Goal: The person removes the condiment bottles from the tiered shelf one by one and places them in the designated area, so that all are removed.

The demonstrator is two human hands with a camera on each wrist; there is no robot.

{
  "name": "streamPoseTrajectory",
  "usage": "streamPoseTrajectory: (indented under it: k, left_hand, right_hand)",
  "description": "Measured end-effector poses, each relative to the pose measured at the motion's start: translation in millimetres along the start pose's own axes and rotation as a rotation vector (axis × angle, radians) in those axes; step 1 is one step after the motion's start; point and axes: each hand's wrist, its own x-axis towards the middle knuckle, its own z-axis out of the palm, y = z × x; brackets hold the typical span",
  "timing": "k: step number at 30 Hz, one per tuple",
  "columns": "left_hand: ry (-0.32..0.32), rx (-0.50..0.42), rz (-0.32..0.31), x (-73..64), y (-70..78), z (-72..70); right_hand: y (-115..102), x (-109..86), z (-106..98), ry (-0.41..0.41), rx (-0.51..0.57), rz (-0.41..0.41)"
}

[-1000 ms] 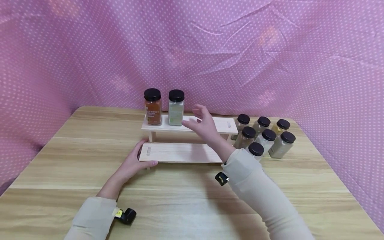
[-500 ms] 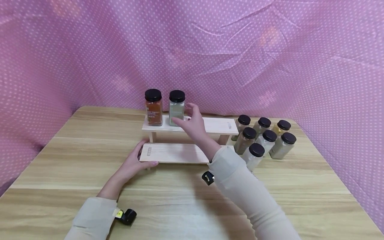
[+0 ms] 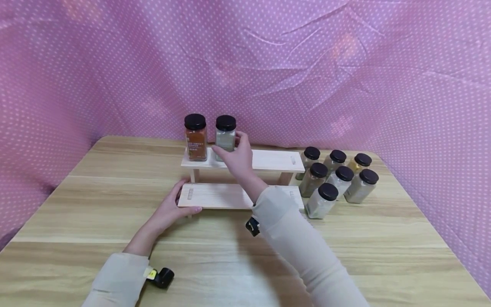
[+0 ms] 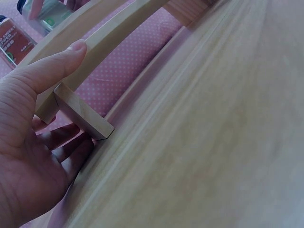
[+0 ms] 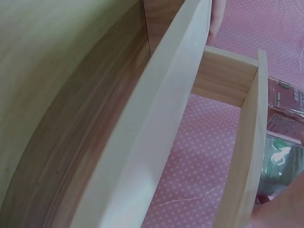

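A two-tier wooden shelf rack [image 3: 215, 196] stands on the table. My left hand [image 3: 170, 209] holds the left end of its lower board; in the left wrist view the thumb lies along the board and the fingers are by the leg. On the upper tier stands a black-capped spice jar [image 3: 225, 137] with pale green contents. My right hand [image 3: 238, 161] grips that jar, thumb across its front and fingers at its right side. To its left, upright and apart, is a red spice jar [image 3: 196, 144], labelled sweet pepper.
Right of the rack, several black-capped spice jars [image 3: 322, 201] stand in a group on the wooden table [image 3: 215, 264]. The nearest is close to the lower board's right end. A pink dotted cloth [image 3: 268, 64] hangs behind the table.
My right hand has moved left along the upper tier to the pale green jar and closed around it. My left hand has stayed at the rack's left end.
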Motion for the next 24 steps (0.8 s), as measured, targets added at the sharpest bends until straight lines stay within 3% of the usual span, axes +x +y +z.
streamPoseTrajectory:
  k: [10,17,24]
  left_hand:
    - [0.004,0.013,0.009,0.7,-0.2,0.6]
    - [0.001,0.000,0.011,0.4,0.1,0.7]
    - [-0.001,0.008,-0.004,0.3,0.9,0.4]
  right_hand:
    - [-3.1,-0.6,7.7,0.104,-0.080,-0.013]
    - [-4.0,1.5,5.5,0.097,-0.098,0.007]
    - [-7.4,-1.8,0.3,0.035,-0.075,0.041]
